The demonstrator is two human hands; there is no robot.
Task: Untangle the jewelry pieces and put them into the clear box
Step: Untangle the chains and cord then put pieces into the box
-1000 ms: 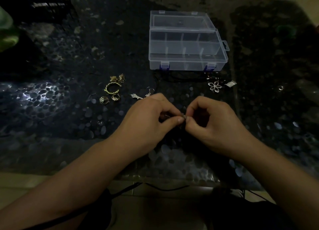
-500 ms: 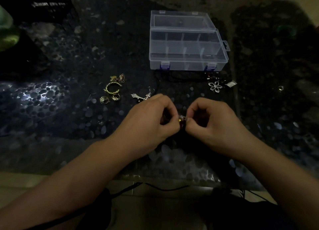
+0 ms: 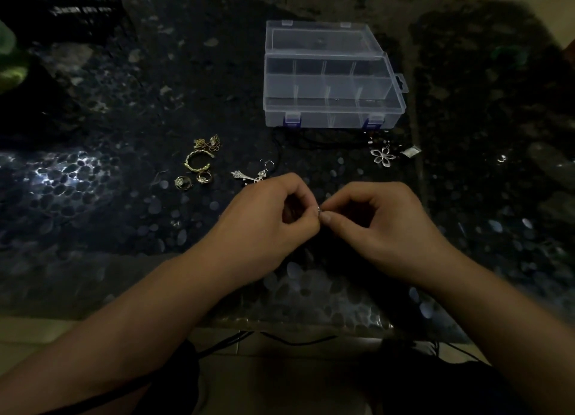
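Far left on the dark pebble-pattern counter (image 3: pixel 93 196): gold bangle (image 3: pixel 198 161) w/ a gold chain clump (image 3: pixel 209 142) just behind it, two small rings (image 3: pixel 193 180) in front, all loose & apart from the hands. Next, a silver cross-like pendant (image 3: pixel 249 175) lies just beyond the left hand (image 3: pixel 264 224), long axis roughly left-right. Left hand's fingers curled, thumb & forefinger pinching a tiny silver piece (image 3: pixel 318 209); right hand (image 3: pixel 385 228) meets it tip-to-tip, its fingers pinching the same piece from the other side, held just above the counter, mid-frame. Too small/dim to tell piece's shape or which way it points. Clear box (image 3: pixel 329 109) sits well behind, lid open, long axis left-right, compartments look empty. Flower pendant (image 3: pixel 383 157) & black cord (image 3: pixel 326 143) near box front. Risks: pulling apart too hard could tighten the knot or snap a fine link; piece slipping from the pinch would be hard to spot on this busy dark surface.
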